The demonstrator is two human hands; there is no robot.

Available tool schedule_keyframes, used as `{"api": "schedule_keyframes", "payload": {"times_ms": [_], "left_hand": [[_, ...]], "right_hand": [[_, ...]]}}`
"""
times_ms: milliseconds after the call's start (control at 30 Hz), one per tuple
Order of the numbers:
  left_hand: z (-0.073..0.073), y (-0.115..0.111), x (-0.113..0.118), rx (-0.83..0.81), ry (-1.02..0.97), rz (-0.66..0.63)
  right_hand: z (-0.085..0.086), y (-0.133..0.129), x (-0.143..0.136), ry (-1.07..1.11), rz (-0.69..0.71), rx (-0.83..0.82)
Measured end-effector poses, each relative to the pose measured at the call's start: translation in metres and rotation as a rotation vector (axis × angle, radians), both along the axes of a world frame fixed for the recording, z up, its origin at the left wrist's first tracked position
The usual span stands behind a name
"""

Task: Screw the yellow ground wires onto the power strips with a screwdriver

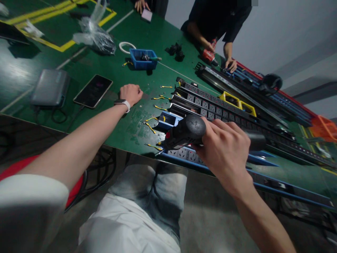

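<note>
My right hand (225, 151) is wrapped round the handle of a black cordless drill (184, 131). The drill is over the near ends of several long socket strips (205, 103), hiding part of them. Short yellow-green wires (155, 108) stick out from those ends. My left hand (131, 94) rests on the green table to the left of the strips, with its fingers curled in; whatever may be inside them is hidden. A phone (93, 91) lies beside my left wrist.
A blue bin (144, 59) with small parts stands beyond my left hand, beside a white ring (127, 47). A grey box (51, 88) sits at the left. Across the table a co-worker holds a red drill (208, 56). A yellow tray (238, 102) rests among the strips.
</note>
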State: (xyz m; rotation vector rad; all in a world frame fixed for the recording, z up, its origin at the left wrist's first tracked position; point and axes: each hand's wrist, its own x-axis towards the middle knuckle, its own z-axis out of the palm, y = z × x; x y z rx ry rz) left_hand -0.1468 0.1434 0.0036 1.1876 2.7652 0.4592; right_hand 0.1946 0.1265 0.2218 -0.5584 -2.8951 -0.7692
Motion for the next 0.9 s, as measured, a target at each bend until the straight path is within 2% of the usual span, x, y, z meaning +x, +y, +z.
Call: {"api": "schedule_keyframes", "payload": {"times_ms": [700, 767, 833, 900], "left_hand": [[-0.002, 0.002, -0.001, 0.032, -0.015, 0.023], [0.004, 0.004, -0.002, 0.041, -0.066, 0.060], [0.017, 0.001, 0.000, 0.061, -0.170, 0.084], [0.033, -0.013, 0.011, 0.124, -0.287, 0.027]], "right_hand": [[-0.002, -0.001, 0.004, 0.009, -0.031, -0.002], [-0.003, 0.000, 0.005, 0.020, -0.048, 0.010], [-0.004, 0.002, 0.005, 0.028, -0.047, 0.019], [-0.005, 0.003, 0.005, 0.033, -0.032, 0.019]]}}
